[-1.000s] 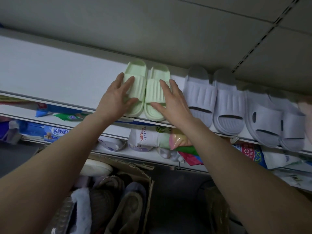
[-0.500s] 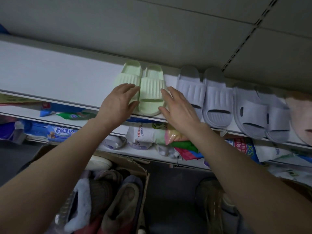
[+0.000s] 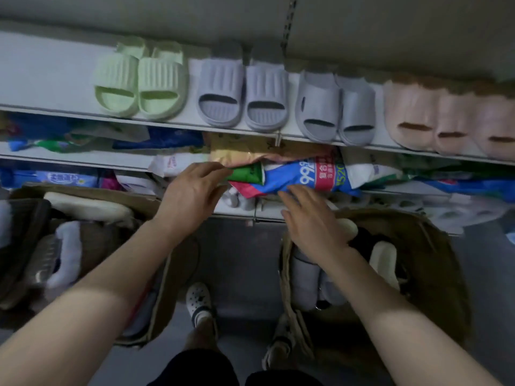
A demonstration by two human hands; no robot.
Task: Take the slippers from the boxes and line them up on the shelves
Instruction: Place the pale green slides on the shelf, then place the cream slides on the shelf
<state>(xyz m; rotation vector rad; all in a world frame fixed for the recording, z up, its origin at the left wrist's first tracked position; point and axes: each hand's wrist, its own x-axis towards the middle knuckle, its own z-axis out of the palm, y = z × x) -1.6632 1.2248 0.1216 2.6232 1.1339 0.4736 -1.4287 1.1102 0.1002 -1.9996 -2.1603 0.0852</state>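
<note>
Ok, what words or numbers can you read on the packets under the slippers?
"99": big white digits, printed sideways on the blue packet.
"520": green digits on the same packet, beside its pink band.
Chinese characters on the pink band: too blurred to read for sure.
Print on the pale blue packet at the left: too blurred.
Red print on the white bag: too blurred.
</note>
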